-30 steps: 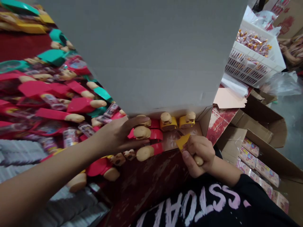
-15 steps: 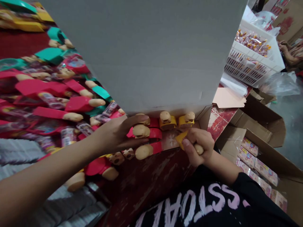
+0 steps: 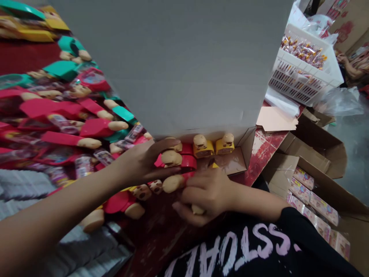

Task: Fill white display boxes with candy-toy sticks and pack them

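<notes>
A shallow cardboard box [image 3: 235, 161] holds red and yellow plastic toys with beige animal-like heads. My left hand [image 3: 145, 159] is closed around a red toy [image 3: 188, 163] at the box's left end, its fingers on both sides of the beige head. Another red toy's beige head [image 3: 172, 184] lies just in front of it. My right hand [image 3: 210, 188] grips a yellow toy; only a bit of its yellow body [image 3: 215, 165] and its beige head [image 3: 198, 209] show. Two yellow toys [image 3: 203, 148] stand along the back of the box.
A tall grey cardboard panel [image 3: 184, 69] rises behind the box. Heaped at left are red, green and yellow toys [image 3: 57, 105], above stacked grey-white packs [image 3: 86, 246]. To the right are a white basket [image 3: 305, 82] of wrapped sweets, card sheets [image 3: 276, 119] and an open carton [image 3: 279, 169] of small boxes.
My right hand has moved left and toward my body with the yellow toy, turning palm down in front of the box. My left hand stays on the red toy.
</notes>
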A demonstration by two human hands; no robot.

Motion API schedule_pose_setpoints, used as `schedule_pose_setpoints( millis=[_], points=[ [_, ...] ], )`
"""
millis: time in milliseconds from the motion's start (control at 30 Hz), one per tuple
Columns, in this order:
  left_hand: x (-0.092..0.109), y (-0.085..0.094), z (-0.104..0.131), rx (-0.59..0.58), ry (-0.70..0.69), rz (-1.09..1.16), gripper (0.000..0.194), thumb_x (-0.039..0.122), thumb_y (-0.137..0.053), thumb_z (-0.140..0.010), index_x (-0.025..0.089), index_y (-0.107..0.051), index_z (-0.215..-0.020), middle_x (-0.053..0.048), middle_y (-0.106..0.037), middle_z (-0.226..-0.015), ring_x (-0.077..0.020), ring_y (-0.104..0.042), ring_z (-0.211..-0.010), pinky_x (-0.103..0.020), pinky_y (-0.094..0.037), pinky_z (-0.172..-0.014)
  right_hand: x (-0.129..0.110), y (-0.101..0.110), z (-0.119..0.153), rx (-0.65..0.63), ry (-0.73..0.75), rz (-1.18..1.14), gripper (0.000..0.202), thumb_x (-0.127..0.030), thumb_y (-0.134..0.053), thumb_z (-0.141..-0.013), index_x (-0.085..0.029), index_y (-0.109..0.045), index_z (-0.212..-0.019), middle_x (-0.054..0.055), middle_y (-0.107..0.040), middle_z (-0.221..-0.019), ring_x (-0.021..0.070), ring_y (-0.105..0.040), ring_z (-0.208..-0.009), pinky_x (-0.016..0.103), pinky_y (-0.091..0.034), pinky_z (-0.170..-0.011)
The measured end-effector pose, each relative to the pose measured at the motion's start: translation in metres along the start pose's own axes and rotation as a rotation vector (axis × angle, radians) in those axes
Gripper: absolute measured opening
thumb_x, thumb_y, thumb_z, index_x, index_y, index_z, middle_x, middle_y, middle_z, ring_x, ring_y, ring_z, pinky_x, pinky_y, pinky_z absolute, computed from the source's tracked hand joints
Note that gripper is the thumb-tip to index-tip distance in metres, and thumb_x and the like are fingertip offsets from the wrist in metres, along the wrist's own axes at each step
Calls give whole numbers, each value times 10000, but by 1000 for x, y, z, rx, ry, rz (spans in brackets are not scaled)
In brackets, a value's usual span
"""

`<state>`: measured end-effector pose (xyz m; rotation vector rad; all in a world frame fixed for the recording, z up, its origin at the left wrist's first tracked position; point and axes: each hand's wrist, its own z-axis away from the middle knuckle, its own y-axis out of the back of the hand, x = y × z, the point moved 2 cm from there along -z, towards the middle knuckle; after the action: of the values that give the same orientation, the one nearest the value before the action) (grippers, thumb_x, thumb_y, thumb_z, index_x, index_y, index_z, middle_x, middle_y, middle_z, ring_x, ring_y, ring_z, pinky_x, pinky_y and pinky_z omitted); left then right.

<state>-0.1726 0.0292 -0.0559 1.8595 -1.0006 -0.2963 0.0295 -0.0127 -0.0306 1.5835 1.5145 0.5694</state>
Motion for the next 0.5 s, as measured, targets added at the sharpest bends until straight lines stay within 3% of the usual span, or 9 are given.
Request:
schedule_pose_setpoints(
  millis=[67, 200, 333, 500],
  points=[
    [-1, -1, 1, 3, -10, -28, 427, 459, -396, -972, 179, -371, -1294, -65, -624, -896, -169, -616, -666, -257, -485, -574, -9, -8, 6, 21, 66, 6, 249, -282, -466, -860, -226, -392, -629, -52, -397, -513, 113, -424, -452, 264, -339, -446],
    [2, 0, -2, 0, -40, -32, 403, 448, -378, -982, 148, -384, -1252, -89, -619, -936, -168, -617, -728, -254, -492, -618, -18, -5, 20, 255, 169, -27, 261, -246, -476, -824, -223, -377, -583, -54, -386, -491, 104, -379, -433, 254, -298, -413],
    [6, 5, -9, -8, -61, -59, 402, 458, -350, -987, 145, -385, -1237, -103, -620, -946, -173, -623, -764, -255, -501, -627, -8, 18, 35, 422, 66, -182, 252, -198, -446, -824, -226, -358, -589, -50, -408, -471, 105, -349, -406, 260, -279, -392],
    [3, 3, -6, -37, -39, -28, 414, 470, -356, -981, 155, -396, -1247, -124, -625, -1007, -191, -629, -802, -278, -507, -639, -4, 34, 62, 523, -26, -260, 150, -185, -455, -808, -210, -431, -662, -5, -533, -552, 125, -529, -477, 256, -415, -459]
  ],
)
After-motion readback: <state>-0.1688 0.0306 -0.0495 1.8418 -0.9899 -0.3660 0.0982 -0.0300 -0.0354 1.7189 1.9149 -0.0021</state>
